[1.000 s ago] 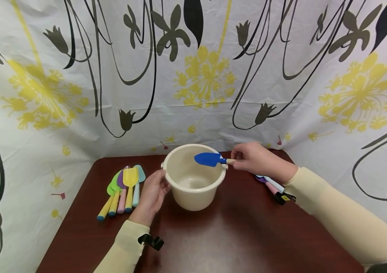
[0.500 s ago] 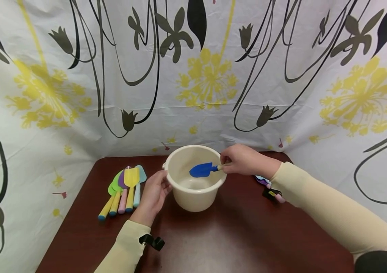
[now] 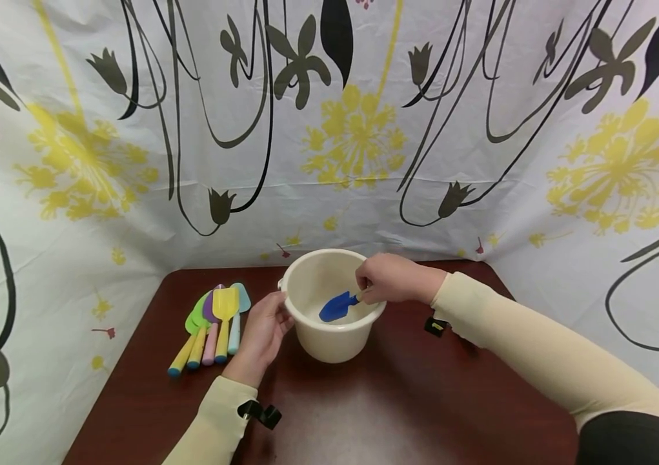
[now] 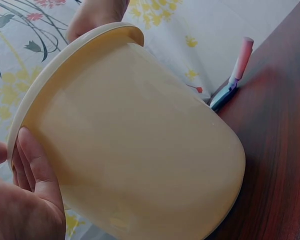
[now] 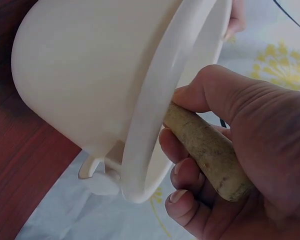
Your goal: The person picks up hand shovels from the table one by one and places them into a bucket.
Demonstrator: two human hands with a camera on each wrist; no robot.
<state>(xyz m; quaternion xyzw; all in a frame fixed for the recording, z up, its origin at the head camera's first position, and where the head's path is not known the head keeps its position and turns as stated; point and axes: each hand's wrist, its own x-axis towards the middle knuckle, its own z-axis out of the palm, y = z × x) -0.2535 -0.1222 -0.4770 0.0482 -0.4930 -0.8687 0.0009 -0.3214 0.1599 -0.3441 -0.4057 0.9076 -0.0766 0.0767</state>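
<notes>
A cream plastic bucket (image 3: 329,339) stands upright on the dark table. My left hand (image 3: 262,329) holds its left rim; in the left wrist view, fingers (image 4: 37,160) lie against the outer wall just under the lip. My right hand (image 3: 393,278) reaches over the right rim and grips a small hand trowel (image 3: 336,307) by its handle. The trowel's blue blade points down and left inside the bucket's mouth. In the right wrist view the wooden handle (image 5: 210,150) lies between thumb and curled fingers. The blade is hidden there by the bucket wall.
Several colourful toy shovels (image 3: 215,323) lie fanned on the table's left. A pink-handled tool (image 4: 242,60) lies beyond the bucket in the left wrist view. A patterned white curtain (image 3: 329,161) hangs behind and beside the dark red table (image 3: 410,413).
My right hand has moved left and slightly down, bringing the trowel from above the rim lower into the bucket, its blade now tilted down. My left hand stays on the rim.
</notes>
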